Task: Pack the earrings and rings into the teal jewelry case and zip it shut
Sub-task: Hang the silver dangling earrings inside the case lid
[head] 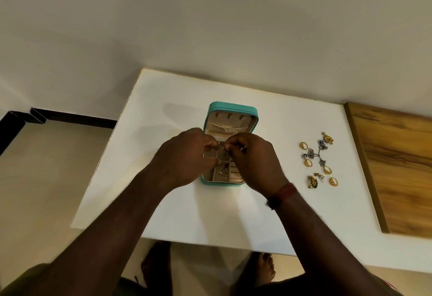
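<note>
The teal jewelry case (233, 107) lies open in the middle of the white table, its beige lid standing up at the back. Both of my hands hover over its tray. My left hand (184, 155) and my right hand (253, 155) meet fingertip to fingertip, pinching a small silver earring (224, 153) between them. One triangular earring (222, 172) lies in a front compartment. To the right of the case, several gold rings and silver and gold earrings (318, 161) lie loose on the table.
The white table (163, 202) stands against a plain wall. A wooden board (397, 167) lies along its right side, close to the loose jewelry. My bare feet show under the table's front edge.
</note>
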